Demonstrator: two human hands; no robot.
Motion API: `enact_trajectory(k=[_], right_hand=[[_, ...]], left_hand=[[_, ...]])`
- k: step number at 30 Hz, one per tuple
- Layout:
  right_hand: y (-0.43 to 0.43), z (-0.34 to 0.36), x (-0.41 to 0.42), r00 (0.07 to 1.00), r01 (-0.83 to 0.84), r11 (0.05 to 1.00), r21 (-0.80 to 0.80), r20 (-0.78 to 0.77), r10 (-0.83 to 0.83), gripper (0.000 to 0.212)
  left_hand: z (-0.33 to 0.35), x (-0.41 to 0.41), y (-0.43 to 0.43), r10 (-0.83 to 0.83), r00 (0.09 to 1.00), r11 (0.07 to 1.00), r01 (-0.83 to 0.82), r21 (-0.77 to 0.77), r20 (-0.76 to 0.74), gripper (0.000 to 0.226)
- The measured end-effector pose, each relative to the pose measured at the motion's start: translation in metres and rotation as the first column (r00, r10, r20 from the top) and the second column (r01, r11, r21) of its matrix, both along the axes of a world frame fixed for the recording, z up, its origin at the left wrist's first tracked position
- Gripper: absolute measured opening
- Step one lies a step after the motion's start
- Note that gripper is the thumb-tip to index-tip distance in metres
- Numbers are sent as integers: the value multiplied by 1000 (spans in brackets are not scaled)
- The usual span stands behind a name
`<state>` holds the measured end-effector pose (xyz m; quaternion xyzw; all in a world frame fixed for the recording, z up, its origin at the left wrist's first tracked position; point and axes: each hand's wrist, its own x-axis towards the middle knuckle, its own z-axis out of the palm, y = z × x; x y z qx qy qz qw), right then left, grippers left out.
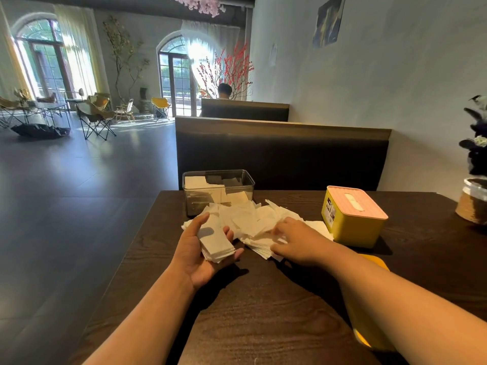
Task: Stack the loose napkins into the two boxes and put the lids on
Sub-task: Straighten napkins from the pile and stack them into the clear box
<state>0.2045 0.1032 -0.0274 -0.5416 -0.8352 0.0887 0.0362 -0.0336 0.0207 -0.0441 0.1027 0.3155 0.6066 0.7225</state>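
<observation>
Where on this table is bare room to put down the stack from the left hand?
Bare table: the near part between the two forearms, and the strip between yellow box and plant pot. Crowded: the middle, where the napkin pile spreads from clear box to yellow box.

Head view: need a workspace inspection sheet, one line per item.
Surface: dark wooden table.
Job's things: clear box, no lid on, partly filled; yellow box with pink lid on; loose napkins heaped between them.
Clutter: yellow object partly hidden under the right forearm; potted plant at the right edge.
Hands: left hand holds a napkin stack; right hand on the loose napkins, fingers blurred.
Cables: nothing seen.
Surroundings: bench behind the table, wall on the right, folding chairs far left.
</observation>
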Motion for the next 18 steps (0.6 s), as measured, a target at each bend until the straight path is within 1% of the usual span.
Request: enact_trajectory(k=[1, 2, 6, 10, 13, 16, 18], right_hand=[[2, -3, 2, 999, -15, 1000, -1, 44, 15, 53], [3, -5, 2, 998, -34, 999, 4, 56, 34, 56], [8, -7, -10, 992, -84, 995, 56, 96, 78, 61], [12, -7, -27, 978, -91, 993, 78, 197, 74, 69], [13, -9, -37, 976, -67, 995, 70, 212, 51, 74], [13, -10, -40, 970, -67, 996, 67, 238, 50, 69], [8, -12, -41, 948, -104, 987, 119, 312, 62, 63]], left_hand=[[-2, 0, 1, 1, 1000, 1000, -1, -9, -4, 60], [-4, 0, 2, 0, 1000, 1000, 0, -17, -5, 62], [-6, -2, 4, 19, 1000, 1000, -19, -24, -24, 71], [-5, -1, 4, 26, 997, 999, -28, -31, -74, 71], [-4, 1, 4, 26, 994, 999, -30, -36, -109, 68], [-4, 1, 4, 27, 992, 998, -32, -45, -122, 64], [-6, 0, 6, 30, 992, 998, -36, -52, -125, 63]])
